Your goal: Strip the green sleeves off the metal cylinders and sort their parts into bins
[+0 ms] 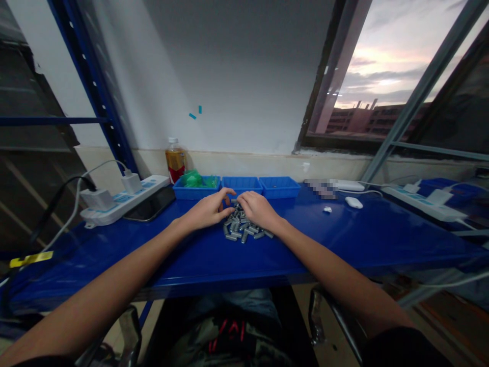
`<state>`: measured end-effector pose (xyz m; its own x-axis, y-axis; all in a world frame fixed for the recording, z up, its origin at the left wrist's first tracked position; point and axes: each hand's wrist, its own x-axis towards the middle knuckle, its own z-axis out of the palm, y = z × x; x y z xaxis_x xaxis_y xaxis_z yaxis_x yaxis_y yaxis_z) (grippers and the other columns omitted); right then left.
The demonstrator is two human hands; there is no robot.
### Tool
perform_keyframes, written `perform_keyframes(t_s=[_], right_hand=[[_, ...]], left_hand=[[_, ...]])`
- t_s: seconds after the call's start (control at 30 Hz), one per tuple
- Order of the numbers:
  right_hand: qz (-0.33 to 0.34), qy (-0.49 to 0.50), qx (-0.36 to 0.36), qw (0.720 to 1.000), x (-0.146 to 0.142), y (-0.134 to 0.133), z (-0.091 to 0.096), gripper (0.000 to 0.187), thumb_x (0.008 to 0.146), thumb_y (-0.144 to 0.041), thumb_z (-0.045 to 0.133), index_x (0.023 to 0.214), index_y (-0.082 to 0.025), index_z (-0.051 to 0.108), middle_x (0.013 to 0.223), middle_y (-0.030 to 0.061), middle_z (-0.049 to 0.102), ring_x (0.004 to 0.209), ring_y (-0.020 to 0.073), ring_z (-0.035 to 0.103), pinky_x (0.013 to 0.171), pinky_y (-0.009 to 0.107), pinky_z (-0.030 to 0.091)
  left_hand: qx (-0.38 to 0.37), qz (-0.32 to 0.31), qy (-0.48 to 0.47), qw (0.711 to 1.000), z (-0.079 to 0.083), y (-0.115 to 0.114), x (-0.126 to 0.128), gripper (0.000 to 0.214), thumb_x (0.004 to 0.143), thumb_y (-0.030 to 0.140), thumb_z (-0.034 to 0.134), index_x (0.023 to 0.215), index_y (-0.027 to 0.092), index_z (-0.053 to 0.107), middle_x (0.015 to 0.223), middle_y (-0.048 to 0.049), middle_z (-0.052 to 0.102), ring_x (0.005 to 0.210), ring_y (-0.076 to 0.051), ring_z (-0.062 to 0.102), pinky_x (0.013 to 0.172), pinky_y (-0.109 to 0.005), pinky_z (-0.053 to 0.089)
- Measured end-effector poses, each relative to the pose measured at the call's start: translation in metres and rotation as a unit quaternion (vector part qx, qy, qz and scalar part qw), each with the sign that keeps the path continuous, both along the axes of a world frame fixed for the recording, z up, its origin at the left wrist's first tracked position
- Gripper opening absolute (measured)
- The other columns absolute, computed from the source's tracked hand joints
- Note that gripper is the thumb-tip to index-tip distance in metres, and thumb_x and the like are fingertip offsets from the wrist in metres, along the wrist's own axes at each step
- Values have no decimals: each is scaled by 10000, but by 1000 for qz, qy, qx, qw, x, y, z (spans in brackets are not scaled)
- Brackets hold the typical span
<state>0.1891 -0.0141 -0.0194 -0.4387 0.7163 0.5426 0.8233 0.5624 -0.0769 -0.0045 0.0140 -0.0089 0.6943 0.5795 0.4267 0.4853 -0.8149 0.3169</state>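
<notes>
A heap of small silver metal cylinders (243,225) lies on the blue table in front of me. At its left edge is my left hand (208,210), its fingers curved and its thumb apart from them, with nothing visible between. My right hand (260,210) reaches over the heap from the right, fingers bent down and close together at the cylinders. Whatever its fingertips hold is hidden. Just behind the hands stand three blue trays in a row: a left tray (195,193) with green plastic (193,178) in it, a middle tray (242,183) and a right tray (280,191).
On the left lie a power strip (126,198) with plugs and a dark phone (151,205). A drink bottle (175,160) stands by the wall. To the right are a white earphone case (354,203), a small white piece (327,209), cables and another power strip (424,203).
</notes>
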Motion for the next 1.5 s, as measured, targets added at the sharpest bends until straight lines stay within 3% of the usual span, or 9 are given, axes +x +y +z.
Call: perform_keyframes(t_s=[0.13,0.33,0.5,0.67,0.8,0.9,1.5], right_hand=[[2,16,-4,1000,-1,0,-1,308,958,-261,324,887,-140,598,874,84,638,846,172,547,786,290,380],[25,71,11,997,-1,-7,3,244,890,-335,490,1040,-154,556,820,46,608,789,165,541,727,278,393],[21,53,30,998,1,-7,5,189,899,-312,467,919,-167,587,844,56,600,813,163,530,758,279,387],[-69,48,41,996,20,8,7,285,934,-304,376,822,-162,595,848,77,601,854,179,529,781,283,371],[-183,61,54,980,42,25,6,353,952,-278,275,819,-145,574,840,104,598,839,202,528,775,302,361],[-234,68,56,968,50,35,4,361,950,-262,241,839,-136,561,857,118,600,836,210,530,759,306,354],[-316,71,17,946,46,42,-1,351,947,-282,257,982,-124,568,1045,174,579,1003,279,474,832,412,370]], left_hand=[[38,11,-12,999,0,0,2,234,886,366,442,1015,191,527,880,-41,612,739,-167,559,676,-276,416],[51,43,-26,997,3,-1,4,317,931,383,317,899,183,561,856,-53,622,802,-189,564,711,-287,416],[26,47,7,999,0,2,3,341,927,410,314,893,185,568,822,-46,630,759,-181,570,670,-272,410],[10,0,66,998,-7,10,-2,235,842,355,494,979,187,586,843,-41,624,771,-178,575,700,-273,428],[28,-56,96,993,-9,14,-4,159,822,267,514,883,197,643,899,-54,613,875,-186,568,815,-294,424],[27,-53,109,992,-8,16,-5,154,818,254,528,877,206,663,919,-55,621,899,-188,565,831,-291,420],[55,-20,142,988,-6,16,-10,147,790,252,527,782,206,666,884,-57,626,829,-194,564,738,-292,413]])
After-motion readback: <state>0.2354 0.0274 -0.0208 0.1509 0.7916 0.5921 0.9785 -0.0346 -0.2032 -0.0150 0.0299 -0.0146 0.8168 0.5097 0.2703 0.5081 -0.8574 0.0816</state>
